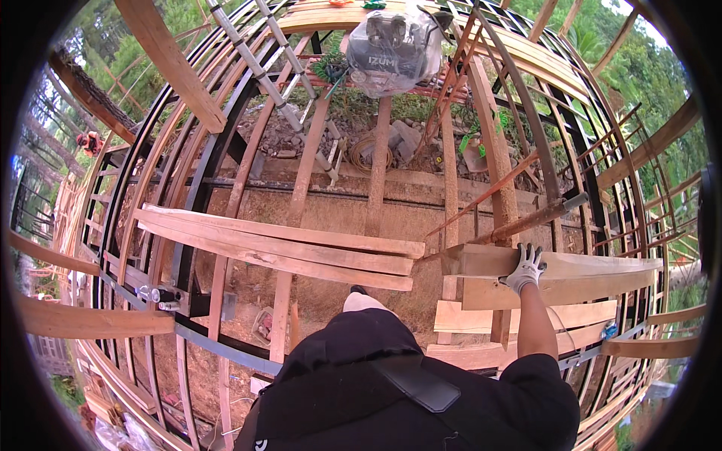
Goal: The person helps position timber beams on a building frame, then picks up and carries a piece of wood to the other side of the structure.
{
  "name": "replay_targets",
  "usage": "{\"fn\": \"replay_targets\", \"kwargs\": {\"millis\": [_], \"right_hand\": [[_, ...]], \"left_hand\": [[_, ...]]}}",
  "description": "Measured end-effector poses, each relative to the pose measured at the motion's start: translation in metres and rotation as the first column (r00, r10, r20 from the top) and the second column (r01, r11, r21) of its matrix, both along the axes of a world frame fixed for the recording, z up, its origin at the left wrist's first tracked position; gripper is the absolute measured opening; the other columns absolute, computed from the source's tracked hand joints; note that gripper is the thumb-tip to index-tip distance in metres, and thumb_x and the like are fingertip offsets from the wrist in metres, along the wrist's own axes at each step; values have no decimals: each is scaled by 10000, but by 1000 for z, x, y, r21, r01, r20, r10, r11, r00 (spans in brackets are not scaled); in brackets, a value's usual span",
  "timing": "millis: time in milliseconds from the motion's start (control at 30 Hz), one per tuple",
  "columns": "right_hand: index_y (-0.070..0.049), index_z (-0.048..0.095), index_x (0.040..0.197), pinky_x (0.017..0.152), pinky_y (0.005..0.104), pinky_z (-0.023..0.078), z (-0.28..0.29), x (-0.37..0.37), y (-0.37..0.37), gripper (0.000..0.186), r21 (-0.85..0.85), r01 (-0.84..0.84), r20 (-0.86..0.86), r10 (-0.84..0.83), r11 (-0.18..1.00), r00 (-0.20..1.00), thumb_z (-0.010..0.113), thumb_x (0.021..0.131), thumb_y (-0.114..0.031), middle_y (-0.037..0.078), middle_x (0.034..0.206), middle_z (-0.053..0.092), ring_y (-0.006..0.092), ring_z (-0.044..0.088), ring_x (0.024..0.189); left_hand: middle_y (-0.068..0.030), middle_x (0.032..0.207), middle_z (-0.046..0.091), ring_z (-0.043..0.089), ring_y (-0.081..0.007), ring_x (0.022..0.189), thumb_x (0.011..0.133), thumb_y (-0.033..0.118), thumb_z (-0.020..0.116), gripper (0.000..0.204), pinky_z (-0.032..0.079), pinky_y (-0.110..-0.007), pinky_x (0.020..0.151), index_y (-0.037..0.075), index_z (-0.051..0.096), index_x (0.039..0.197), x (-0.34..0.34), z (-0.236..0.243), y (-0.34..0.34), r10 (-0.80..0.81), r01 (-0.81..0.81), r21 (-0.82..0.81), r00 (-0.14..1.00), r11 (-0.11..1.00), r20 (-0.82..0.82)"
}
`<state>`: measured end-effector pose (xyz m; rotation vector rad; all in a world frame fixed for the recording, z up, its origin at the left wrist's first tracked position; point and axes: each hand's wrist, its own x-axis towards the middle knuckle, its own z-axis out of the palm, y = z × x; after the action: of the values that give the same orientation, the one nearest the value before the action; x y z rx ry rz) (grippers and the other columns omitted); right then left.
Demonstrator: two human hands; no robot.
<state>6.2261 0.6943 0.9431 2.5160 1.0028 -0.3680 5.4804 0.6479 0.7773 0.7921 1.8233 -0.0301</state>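
My right hand [524, 269], in a pale glove with dark fingertips, rests on a thick timber beam [594, 264] at the right. Its fingers are spread over the beam's top edge. A second squared timber [579, 292] lies against the near side of that beam. Closer to me are flat boards [460, 317], set across the joists. To the left, several long planks [293, 244] lie side by side, their ends near the beam's left end. My left hand is out of sight, with my dark-clothed torso filling the lower middle.
Wooden joists [382, 158] span open gaps above dirt and rubble. A rusty pipe [526, 219] slants up beside the beam. Ahead stand a plastic-wrapped machine [395, 56] and an aluminium ladder [259, 71]. Cans [159, 295] sit on the left frame; a blue can [609, 329] is at right.
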Motion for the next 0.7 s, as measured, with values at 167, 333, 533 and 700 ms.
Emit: {"fn": "replay_targets", "kwargs": {"millis": [167, 333, 533, 700], "right_hand": [[-214, 149, 1612, 1202, 677, 159, 5, -3, -4, 1310, -42, 28, -15, -29, 999, 999, 918, 595, -512, 120, 1678, 126, 409, 39, 1553], [-213, 162, 1610, 1200, 681, 158, 0, -3, 2, 1297, -39, 49, -7, -49, 998, 999, 918, 595, -495, 124, 1678, 126, 417, 36, 1552], [-196, 188, 1605, 1204, 673, 157, 0, 0, 6, 1277, -85, 38, 8, -37, 996, 999, 893, 594, -529, 140, 1676, 123, 420, 24, 1552], [-165, 210, 1603, 1209, 664, 139, 10, -2, 24, 1254, -110, 26, -18, -28, 994, 999, 889, 599, -487, 152, 1676, 109, 428, 18, 1552]], "left_hand": [[-109, 889, 719, 692, -205, 803, 852, 362, 755, 511, 539, -353, 683, 1, 672, 1204, -18, -24, 51, -83, 81, 44, 996, 996, 42], [-105, 851, 705, 677, -175, 764, 851, 363, 772, 501, 532, -317, 661, 4, 682, 1189, 43, 44, 147, -86, 82, 54, 993, 995, 80], [-111, 916, 721, 674, -177, 763, 854, 365, 775, 489, 532, -326, 666, -4, 678, 1160, 76, 61, 227, -82, 103, 190, 990, 976, -119], [-191, 983, 732, 719, -279, 985, 898, 384, 695, 474, 543, -374, 784, -4, 683, 1171, 40, -23, 270, -502, 592, 102, 751, 799, -429]]}}
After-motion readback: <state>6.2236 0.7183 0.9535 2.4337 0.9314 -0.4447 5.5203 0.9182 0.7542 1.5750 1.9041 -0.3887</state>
